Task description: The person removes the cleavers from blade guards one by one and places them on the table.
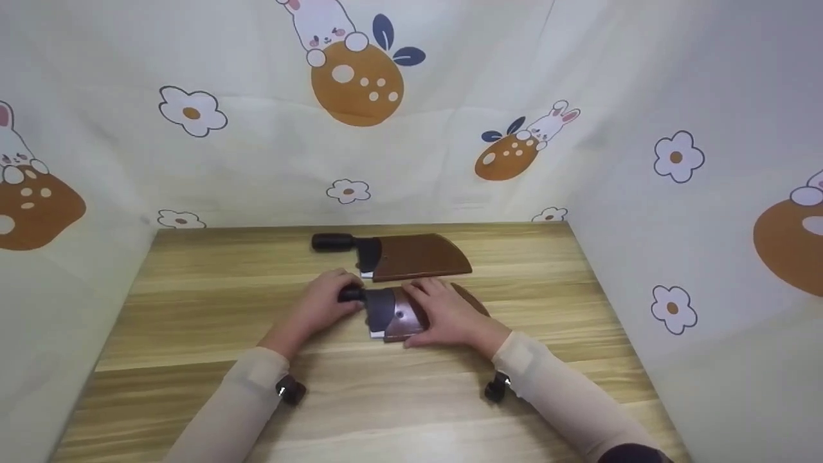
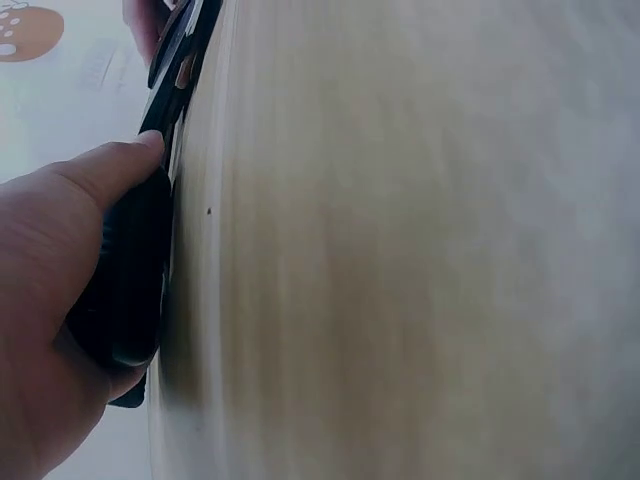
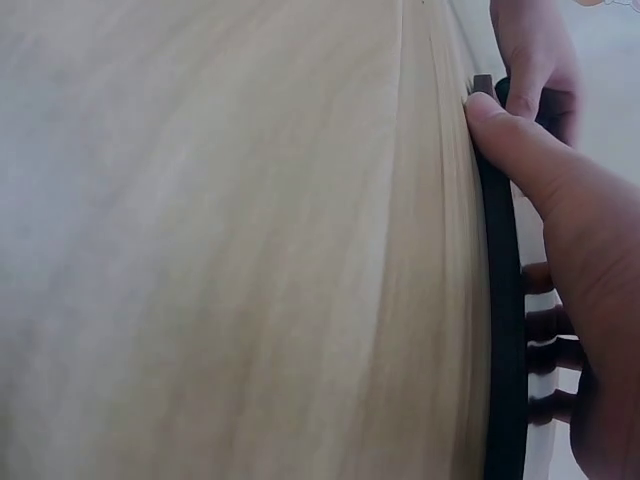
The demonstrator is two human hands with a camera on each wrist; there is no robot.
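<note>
Two cleavers in brown sheaths lie on the wooden table, one behind the other, blades pointing right in the head view. My left hand (image 1: 321, 303) grips the black handle (image 2: 130, 270) of the nearer cleaver (image 1: 379, 310). Over that cleaver's brown sheath (image 1: 400, 325) lies my right hand (image 1: 453, 316), its thumb at the near edge and its fingers spread across toward the far edge. The right wrist view shows the thumb (image 3: 500, 118) against the sheath's dark edge (image 3: 507, 330). A snap stud (image 1: 400, 315) sits on the sheath flap. Part of the sheath is hidden under the right hand.
Just behind lies the other cleaver (image 1: 368, 251), its sheath (image 1: 421, 257) on and its black handle (image 1: 332, 242) to the left. The wood-grain table (image 1: 212, 289) is bordered by pale cloth walls (image 1: 257, 154) printed with rabbits and flowers.
</note>
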